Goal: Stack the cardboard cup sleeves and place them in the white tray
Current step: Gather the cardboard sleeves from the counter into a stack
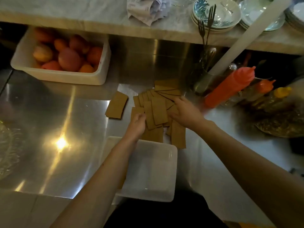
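Head view looks down on a shiny stainless-steel counter (82,122) where flat brown cardboard cup sleeves (158,111) lie fanned and overlapping in a loose heap at the middle. A small separate stack of the same brown sleeves (116,106) sits just left of the heap, apart from it. The empty rectangular white plastic tray (171,178) stands at the near edge of the counter, and the nearest sleeves of the heap reach its far rim.

The person's left hand (137,127) reaches over the tray's far left corner to the heap's left edge with its fingers curled. The blur hides whether they pinch a sleeve or only touch one. The right hand (186,111) lies on the heap's right side, fingers spread and fairly straight, pressing on the sleeves without closing round any.

At the back left, a white rectangular tub (57,77) holds orange and red fruit. To the right, a red squeeze bottle (230,87) leans beside two more bottles with orange and yellow caps. On the marble shelf above are stacked leaf-patterned bowls (217,22) and a crumpled cloth (148,9).
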The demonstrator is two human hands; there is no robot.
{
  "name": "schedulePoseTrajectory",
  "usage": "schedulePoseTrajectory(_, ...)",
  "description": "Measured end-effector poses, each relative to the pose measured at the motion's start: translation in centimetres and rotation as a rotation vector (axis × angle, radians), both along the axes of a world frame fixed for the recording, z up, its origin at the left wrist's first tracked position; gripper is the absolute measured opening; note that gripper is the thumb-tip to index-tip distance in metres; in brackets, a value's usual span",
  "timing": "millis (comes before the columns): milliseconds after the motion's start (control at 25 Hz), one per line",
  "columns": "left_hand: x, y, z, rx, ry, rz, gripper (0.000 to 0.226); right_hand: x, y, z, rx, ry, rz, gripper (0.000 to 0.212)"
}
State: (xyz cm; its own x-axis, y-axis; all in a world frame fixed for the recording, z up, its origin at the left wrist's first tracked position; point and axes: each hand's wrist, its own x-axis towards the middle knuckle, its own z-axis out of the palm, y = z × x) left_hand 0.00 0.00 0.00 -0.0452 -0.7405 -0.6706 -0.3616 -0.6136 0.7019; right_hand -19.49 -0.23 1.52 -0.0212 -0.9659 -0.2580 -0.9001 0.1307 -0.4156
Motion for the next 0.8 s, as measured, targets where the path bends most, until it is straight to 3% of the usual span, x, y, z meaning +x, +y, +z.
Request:
schedulePoseTrajectory(200, -0.9, -1.0, -1.2, 0.001, 0.049, 0.04, 0.049, 0.2, -3.6, -1.5, 0.064, 0.094, 0.099, 0.055)
schedulePoseTrajectory(400, -1.2, -1.4, -3.2, 0.072, 0.062, 0.129, 0.067, 0.7, -5.9, -3.2, 0.134, 0.13, 0.169, 0.067)
schedulePoseTrajectory(600, -1.4, -1.6, -3.0, 0.121, 0.112, 0.18, 0.049, 0.7, -5.9, -5.0, 0.171, 0.155, 0.176, 0.068)
schedulePoseTrajectory(800, -1.5, -1.9, -2.8, 0.144, 0.129, 0.2, 0.049, 0.6, -5.6, -5.6, 0.168, 0.115, 0.17, 0.073)
